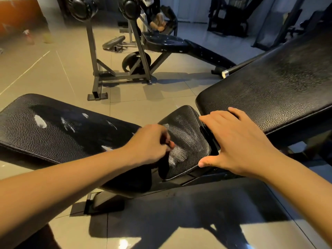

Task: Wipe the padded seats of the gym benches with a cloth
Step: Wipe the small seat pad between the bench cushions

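A small black padded seat (186, 130) lies between a long black bench pad (53, 130) on the left and a raised backrest pad (269, 90) on the right. Wet streaks shine on the seat and on the left pad. My left hand (149, 142), blurred and with fingers curled, is at the seat's left edge. A dark fold that looks like the cloth (162, 168) hangs under it. My right hand (237, 141) rests flat with fingers spread over the gap between seat and backrest. Its thumb is at the seat's near edge.
Behind stands another bench on a rack (167, 44), with weight plates (136, 62) on the tiled floor beneath it. More gym machines (228, 15) fill the back right. A blurred spray bottle (29, 37) stands far left. The bench frame's foot (93, 203) is near my legs.
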A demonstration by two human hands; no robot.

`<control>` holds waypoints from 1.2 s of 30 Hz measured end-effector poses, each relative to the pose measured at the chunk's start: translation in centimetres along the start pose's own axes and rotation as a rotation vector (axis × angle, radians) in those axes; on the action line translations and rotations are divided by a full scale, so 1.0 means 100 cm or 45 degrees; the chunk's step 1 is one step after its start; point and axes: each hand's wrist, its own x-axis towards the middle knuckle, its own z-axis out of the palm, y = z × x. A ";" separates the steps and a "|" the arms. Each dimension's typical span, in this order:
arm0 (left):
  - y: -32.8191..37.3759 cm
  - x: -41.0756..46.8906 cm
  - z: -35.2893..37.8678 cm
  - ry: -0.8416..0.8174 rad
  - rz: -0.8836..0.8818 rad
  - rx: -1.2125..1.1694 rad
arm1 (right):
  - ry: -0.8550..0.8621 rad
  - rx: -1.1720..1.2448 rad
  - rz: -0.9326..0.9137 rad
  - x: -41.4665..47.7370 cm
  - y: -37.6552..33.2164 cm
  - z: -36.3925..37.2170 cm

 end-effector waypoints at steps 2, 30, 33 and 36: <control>0.019 -0.019 0.005 -0.117 0.135 -0.131 | 0.013 -0.013 -0.004 0.000 0.000 0.000; 0.001 0.037 0.013 0.263 0.146 -0.019 | -0.125 -0.290 -0.038 0.006 0.014 -0.001; 0.001 0.042 0.016 0.310 0.038 -0.110 | -0.127 -0.299 -0.029 0.006 0.014 0.001; 0.027 0.008 0.021 0.176 0.417 -0.219 | -0.099 -0.299 -0.034 0.007 0.015 0.002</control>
